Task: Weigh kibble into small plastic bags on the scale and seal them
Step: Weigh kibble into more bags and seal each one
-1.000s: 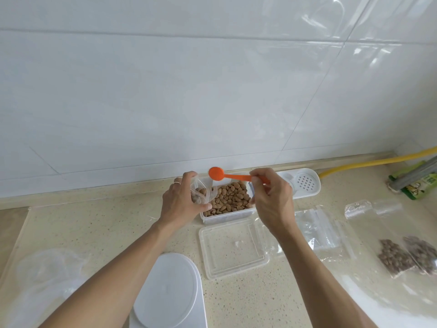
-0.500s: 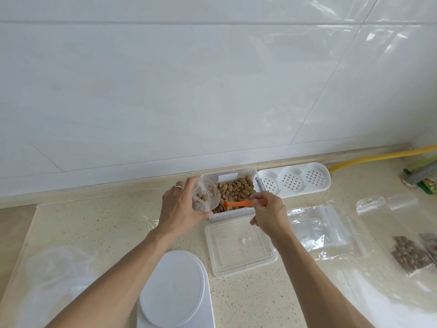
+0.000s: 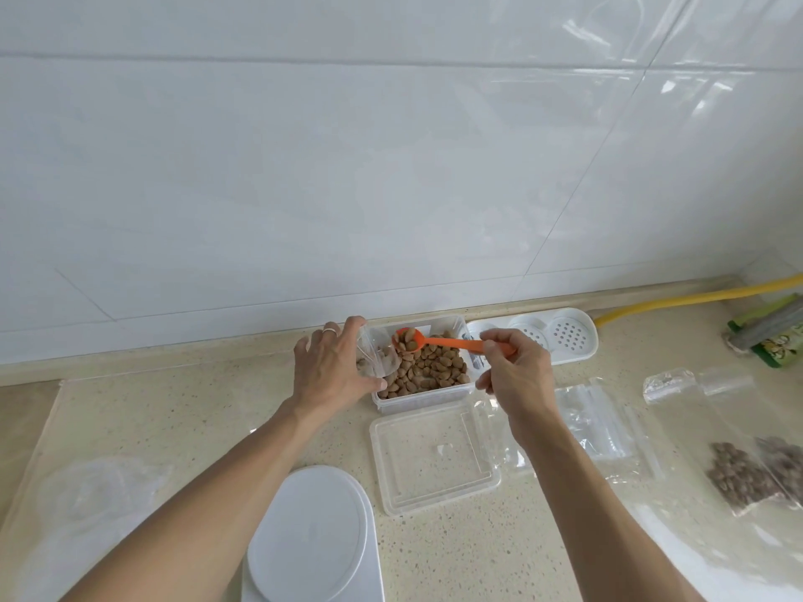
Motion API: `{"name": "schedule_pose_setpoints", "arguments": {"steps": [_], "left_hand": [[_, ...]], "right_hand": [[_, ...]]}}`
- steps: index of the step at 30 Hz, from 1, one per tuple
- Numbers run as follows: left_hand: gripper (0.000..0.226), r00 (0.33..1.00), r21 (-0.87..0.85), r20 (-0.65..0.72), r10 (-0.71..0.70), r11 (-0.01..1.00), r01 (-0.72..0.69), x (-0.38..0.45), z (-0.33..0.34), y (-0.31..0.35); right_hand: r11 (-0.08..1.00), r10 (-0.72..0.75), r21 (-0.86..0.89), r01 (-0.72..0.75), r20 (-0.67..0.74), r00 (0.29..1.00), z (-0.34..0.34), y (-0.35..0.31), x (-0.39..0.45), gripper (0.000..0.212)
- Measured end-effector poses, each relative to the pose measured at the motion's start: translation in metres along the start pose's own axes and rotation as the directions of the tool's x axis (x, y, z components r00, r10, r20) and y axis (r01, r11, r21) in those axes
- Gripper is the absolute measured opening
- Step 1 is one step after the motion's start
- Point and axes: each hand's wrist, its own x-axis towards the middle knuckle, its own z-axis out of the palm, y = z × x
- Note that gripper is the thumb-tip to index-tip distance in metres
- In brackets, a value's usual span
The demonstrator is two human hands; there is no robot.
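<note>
A clear tub [image 3: 459, 323] of brown kibble [image 3: 434, 371] stands against the wall. My left hand [image 3: 332, 367] holds a small clear plastic bag [image 3: 377, 359] open at the tub's left edge; a few pieces lie inside it. My right hand [image 3: 515, 375] grips the handle of an orange spoon [image 3: 439, 341], whose bowl carries kibble just above the tub, beside the bag's mouth. The white scale [image 3: 310, 536] sits near the counter's front, nothing on its platform.
The tub's clear lid [image 3: 434, 460] lies in front of it. Empty zip bags [image 3: 608, 427] lie right of the lid, filled kibble bags [image 3: 738, 475] farther right. A white perforated tray [image 3: 552, 336], a yellow hose [image 3: 695, 297] and crumpled plastic [image 3: 95, 493] are also on the counter.
The spoon dipped into the tub's kibble half a second ago and has now come up loaded, moving left toward the open bag. My left hand keeps the bag in place.
</note>
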Motion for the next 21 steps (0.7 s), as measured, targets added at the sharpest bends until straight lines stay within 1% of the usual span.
{"name": "schedule_pose_setpoints", "arguments": {"steps": [2,3,5,7,8,11,14,16,18,21], "left_hand": [[0.094,1.000,-0.041,0.029,-0.004,0.999,0.005,0.002,-0.001,0.005],[0.093,0.999,-0.093,0.048,-0.012,0.996,0.016,0.003,-0.002,0.007],[0.092,0.996,-0.208,0.083,-0.033,0.977,0.049,0.003,-0.004,0.008],[0.090,0.994,-0.309,0.097,-0.041,0.949,0.069,0.002,-0.004,0.005],[0.089,0.994,-0.351,0.099,-0.042,0.934,0.074,0.001,-0.003,0.003],[0.089,0.994,-0.437,0.097,-0.043,0.896,0.082,-0.002,-0.003,0.000],[0.085,0.997,-0.515,0.072,-0.041,0.854,0.072,-0.005,0.000,-0.001],[0.083,0.998,-0.549,0.057,-0.039,0.834,0.064,-0.007,-0.001,-0.002],[0.081,0.999,-0.587,0.037,-0.036,0.808,0.051,-0.010,-0.002,-0.003],[0.080,0.999,-0.652,-0.028,-0.043,0.758,0.015,-0.018,-0.008,-0.003]], "right_hand": [[0.981,-0.159,-0.093,0.169,0.111,0.981,0.004,-0.011,-0.007,0.020],[0.949,-0.246,-0.152,0.276,0.190,0.950,0.006,-0.014,-0.010,0.020],[0.848,-0.377,-0.258,0.463,0.321,0.869,0.011,-0.018,-0.014,0.019],[0.760,-0.463,-0.316,0.568,0.350,0.814,0.012,-0.019,-0.013,0.018],[0.743,-0.492,-0.318,0.589,0.337,0.803,0.011,-0.021,-0.013,0.017],[0.749,-0.528,-0.293,0.595,0.279,0.802,0.009,-0.024,-0.011,0.015],[0.803,-0.511,-0.253,0.540,0.173,0.842,0.009,-0.028,-0.012,0.016],[0.863,-0.460,-0.202,0.463,0.061,0.886,0.008,-0.028,-0.010,0.017],[0.902,-0.398,-0.191,0.388,-0.019,0.917,0.005,-0.024,-0.007,0.017],[0.926,-0.333,-0.206,0.315,-0.058,0.941,0.001,-0.009,-0.002,0.019]]}}
